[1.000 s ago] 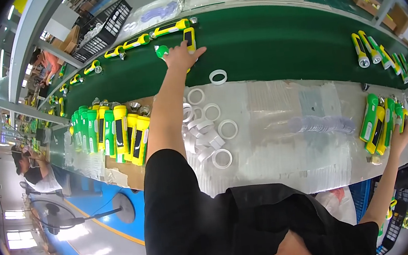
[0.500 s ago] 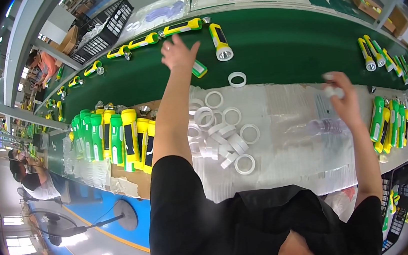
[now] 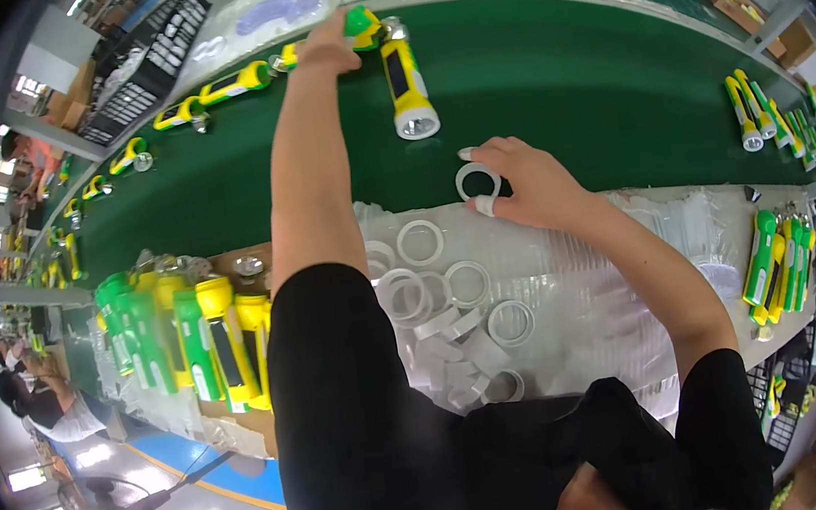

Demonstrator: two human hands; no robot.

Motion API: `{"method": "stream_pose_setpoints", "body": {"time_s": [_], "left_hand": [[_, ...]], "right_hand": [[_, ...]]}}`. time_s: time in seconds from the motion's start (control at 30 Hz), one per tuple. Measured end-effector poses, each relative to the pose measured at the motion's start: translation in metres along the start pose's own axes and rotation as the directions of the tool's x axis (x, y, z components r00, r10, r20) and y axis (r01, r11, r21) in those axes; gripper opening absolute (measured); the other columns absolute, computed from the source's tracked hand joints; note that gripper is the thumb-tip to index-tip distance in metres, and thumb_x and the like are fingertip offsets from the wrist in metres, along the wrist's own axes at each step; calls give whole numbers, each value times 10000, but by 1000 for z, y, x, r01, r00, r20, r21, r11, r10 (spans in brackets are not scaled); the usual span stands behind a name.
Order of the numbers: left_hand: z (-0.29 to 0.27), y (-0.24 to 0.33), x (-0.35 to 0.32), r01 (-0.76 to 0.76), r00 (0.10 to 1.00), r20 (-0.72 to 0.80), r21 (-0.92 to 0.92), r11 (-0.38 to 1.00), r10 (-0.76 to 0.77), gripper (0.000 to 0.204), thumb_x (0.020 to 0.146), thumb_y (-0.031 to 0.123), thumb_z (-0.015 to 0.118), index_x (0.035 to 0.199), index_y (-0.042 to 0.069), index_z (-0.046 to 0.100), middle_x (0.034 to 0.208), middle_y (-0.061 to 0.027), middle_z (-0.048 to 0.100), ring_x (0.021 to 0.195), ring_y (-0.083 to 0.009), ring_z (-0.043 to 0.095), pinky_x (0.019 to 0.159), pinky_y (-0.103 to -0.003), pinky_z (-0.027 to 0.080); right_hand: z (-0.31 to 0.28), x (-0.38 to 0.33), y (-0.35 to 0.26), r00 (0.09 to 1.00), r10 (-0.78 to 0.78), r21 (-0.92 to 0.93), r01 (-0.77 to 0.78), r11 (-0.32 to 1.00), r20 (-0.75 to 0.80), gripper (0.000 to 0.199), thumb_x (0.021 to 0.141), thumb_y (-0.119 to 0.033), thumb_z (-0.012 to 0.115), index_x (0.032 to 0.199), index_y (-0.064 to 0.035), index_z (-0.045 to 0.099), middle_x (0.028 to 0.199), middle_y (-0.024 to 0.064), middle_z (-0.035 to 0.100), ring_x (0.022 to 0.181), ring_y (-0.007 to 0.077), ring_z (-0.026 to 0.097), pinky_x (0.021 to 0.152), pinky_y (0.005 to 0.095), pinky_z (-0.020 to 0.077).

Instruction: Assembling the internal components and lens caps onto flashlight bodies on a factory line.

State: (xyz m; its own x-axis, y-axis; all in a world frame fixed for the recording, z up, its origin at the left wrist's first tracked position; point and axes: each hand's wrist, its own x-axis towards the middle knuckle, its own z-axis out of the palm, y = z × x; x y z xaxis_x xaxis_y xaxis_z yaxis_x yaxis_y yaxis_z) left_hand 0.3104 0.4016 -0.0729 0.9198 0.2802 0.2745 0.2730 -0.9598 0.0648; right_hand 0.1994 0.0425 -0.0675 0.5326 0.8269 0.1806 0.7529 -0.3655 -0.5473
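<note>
At the far side of the green belt, my left hand (image 3: 328, 50) is closed over a yellow-and-green flashlight (image 3: 362, 26); its fingers partly show, and my hand covers the flashlight's middle. My right hand (image 3: 533, 182) pinches a white ring (image 3: 461, 184) between thumb and forefinger at the belt's near edge. White covers sit on those two fingertips. Between the hands, another flashlight (image 3: 405, 89) lies on the belt, its white-rimmed lens end toward me. More white rings (image 3: 468, 283) are heaped on the plastic-covered worktop below, beside my left arm.
Flashlights (image 3: 205, 328) stand in a row at the left of the worktop, and a smaller group (image 3: 776, 258) is at the right. Others (image 3: 235, 81) line the green belt (image 3: 590, 83). A black crate (image 3: 145, 68) stands at back left. Other people work at both sides.
My right hand has swung left from over the worktop and taken hold of the ring lying by the belt's edge. My left hand has reached farther away and closed on a flashlight.
</note>
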Motion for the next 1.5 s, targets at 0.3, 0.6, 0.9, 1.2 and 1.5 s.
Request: {"method": "stream_pose_setpoints", "body": {"time_s": [0.3, 0.6, 0.9, 1.2, 1.5], "left_hand": [[-30, 12, -34, 53, 960, -274, -37, 998, -61, 483, 755, 314, 797, 1132, 76, 610, 965, -127, 691, 921, -300, 671, 858, -388, 512], [-170, 121, -183, 16, 995, 0, -987, 157, -97, 451, 721, 247, 848, 1065, 20, 665, 969, -87, 700, 883, -214, 670, 855, -342, 495], [-160, 256, -340, 472, 803, 377, -875, -107, 461, 460, 744, 217, 834, 1132, 54, 646, 1021, -48, 684, 944, -158, 645, 863, -314, 492], [-110, 268, -385, 368, 905, 409, -892, 263, 120, 526, 707, 385, 843, 996, 16, 605, 903, -82, 674, 832, -188, 648, 744, -338, 511], [-147, 229, -360, 70, 881, 420, -573, 817, 219, 605, 837, 582, 657, 751, -17, 672, 633, -97, 660, 562, -164, 636, 556, -348, 509]], "right_hand": [[-21, -70, -19, 994, 47, 108, -36, 994, -99, 498, 748, -184, 769, 1189, -31, 599, 1105, 126, 601, 955, 305, 594, 765, 373, 505], [-30, -155, -21, 945, 179, -204, -240, 949, -275, 496, 761, -202, 739, 1194, -18, 581, 1155, 147, 599, 1038, 359, 574, 879, 389, 482], [-63, -219, -71, 803, 593, 861, -258, 438, -61, 567, 906, -394, 659, 1280, 10, 526, 1220, 120, 611, 1096, 226, 596, 942, 359, 471], [-44, -272, -83, 672, 683, 922, -1, 387, -286, 423, 842, -209, 702, 1169, 6, 544, 899, 78, 636, 781, 164, 619, 700, 298, 493], [-37, -281, -105, 816, 578, 990, -103, 93, 31, 567, 893, -492, 641, 1188, -15, 558, 858, 57, 613, 753, 148, 604, 676, 288, 483]]}}
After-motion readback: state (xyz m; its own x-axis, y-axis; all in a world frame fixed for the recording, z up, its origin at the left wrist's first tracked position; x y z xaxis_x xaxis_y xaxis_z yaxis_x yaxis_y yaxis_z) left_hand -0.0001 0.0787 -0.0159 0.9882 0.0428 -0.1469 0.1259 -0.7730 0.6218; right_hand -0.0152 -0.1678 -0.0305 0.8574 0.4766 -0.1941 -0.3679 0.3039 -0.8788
